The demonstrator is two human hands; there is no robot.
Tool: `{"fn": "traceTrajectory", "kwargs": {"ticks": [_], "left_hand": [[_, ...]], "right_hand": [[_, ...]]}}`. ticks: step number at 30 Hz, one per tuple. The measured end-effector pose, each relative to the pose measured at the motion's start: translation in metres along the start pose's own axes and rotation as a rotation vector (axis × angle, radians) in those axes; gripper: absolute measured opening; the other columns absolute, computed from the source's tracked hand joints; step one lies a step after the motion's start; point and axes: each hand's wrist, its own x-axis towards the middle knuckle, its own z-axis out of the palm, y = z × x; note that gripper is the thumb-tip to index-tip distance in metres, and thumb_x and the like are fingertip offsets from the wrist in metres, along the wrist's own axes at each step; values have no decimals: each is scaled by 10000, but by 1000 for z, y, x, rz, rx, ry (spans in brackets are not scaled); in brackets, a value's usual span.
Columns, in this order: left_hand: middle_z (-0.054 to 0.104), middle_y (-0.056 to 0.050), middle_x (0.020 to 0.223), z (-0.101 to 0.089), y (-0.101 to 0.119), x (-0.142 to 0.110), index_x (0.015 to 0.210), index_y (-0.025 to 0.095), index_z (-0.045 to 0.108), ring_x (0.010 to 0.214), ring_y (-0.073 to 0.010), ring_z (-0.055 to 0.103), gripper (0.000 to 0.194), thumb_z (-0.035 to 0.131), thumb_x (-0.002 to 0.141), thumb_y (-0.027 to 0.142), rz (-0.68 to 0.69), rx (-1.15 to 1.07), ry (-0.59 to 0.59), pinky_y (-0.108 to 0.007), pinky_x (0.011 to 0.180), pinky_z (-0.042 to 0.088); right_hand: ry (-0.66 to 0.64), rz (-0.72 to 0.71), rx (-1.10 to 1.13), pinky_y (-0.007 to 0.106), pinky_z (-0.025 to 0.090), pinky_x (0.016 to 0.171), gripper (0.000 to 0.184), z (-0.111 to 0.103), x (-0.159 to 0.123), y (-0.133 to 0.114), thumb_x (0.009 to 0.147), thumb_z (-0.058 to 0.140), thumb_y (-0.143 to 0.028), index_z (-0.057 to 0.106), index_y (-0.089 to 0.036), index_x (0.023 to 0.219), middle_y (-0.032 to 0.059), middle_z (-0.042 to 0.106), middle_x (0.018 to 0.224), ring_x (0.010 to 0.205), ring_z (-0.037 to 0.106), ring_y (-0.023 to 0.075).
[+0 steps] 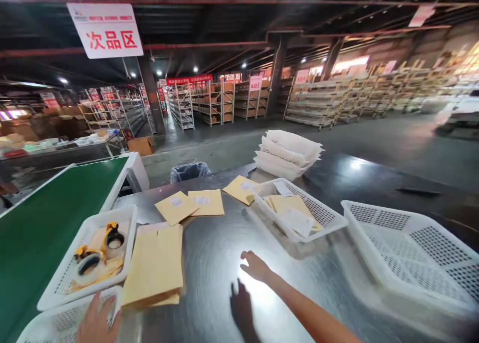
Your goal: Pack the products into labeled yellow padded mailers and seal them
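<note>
Over the steel table, my right hand [255,267] hovers with nothing in it, fingers loosely bent and thumb apart, its shadow falling beside it. At the lower left my left hand [98,319] is over the rim of a white basket [62,319]; its fingers look spread, and I see nothing clearly held. Just beyond it lies a stack of yellow padded envelopes [154,263]. Two labelled envelopes [174,208] rest farther up the table, with another envelope [239,189] by a basket [325,224] of envelopes and paper slips.
A white basket [129,218] holds two tape dispensers [90,265]. Left of it runs a green conveyor belt [33,248]. At right stands a perforated basket [411,218]; nested baskets [288,156] are behind. A lined bin [190,171] stands past the table edge.
</note>
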Motion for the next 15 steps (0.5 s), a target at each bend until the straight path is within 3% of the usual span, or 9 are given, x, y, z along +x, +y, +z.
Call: {"fn": "traceTrajectory", "kwargs": {"ticks": [2, 6, 10, 14, 15], "left_hand": [[466, -119, 1459, -5, 63, 23, 1210, 187, 682, 1306, -241, 496, 367, 508, 898, 271, 141, 64, -53, -361, 1045, 431], [429, -94, 1491, -13, 162, 80, 1328, 224, 587, 1385, -240, 398, 430, 394, 944, 229, 217, 138, -269, -478, 1128, 309], [480, -149, 1439, 5, 216, 138, 1332, 153, 575, 1352, -292, 426, 471, 382, 902, 153, 287, 179, -338, -535, 1137, 249], [465, -189, 1441, 42, 259, 184, 1391, 116, 513, 1350, -310, 423, 527, 466, 871, 189, 306, 212, -380, -512, 1133, 284], [430, -183, 1471, 52, 270, 193, 1426, 118, 471, 1370, -300, 401, 548, 454, 885, 202, 328, 210, -382, -490, 1140, 288]], "right_hand": [[19, 5, -36, 279, 414, 871, 331, -11, 29, 24, 872, 436, -155, 610, -99, 1147, 156, 594, 1159, 987, 612, 205], [67, 76, -146, 305, 436, 840, 328, -31, 103, 58, 850, 495, -147, 597, -80, 1155, 205, 576, 1183, 1050, 596, 270], [180, 78, -246, 392, 438, 871, 419, -44, 179, 85, 897, 355, -123, 549, -35, 1258, 287, 492, 1291, 1160, 528, 358], [245, -22, -408, 431, 427, 905, 459, -41, 252, 129, 882, 277, -72, 585, 24, 1209, 355, 470, 1282, 1130, 549, 381], [335, -63, -483, 443, 422, 917, 453, -38, 272, 145, 873, 297, -79, 594, 7, 1204, 350, 466, 1288, 1171, 520, 396]]}}
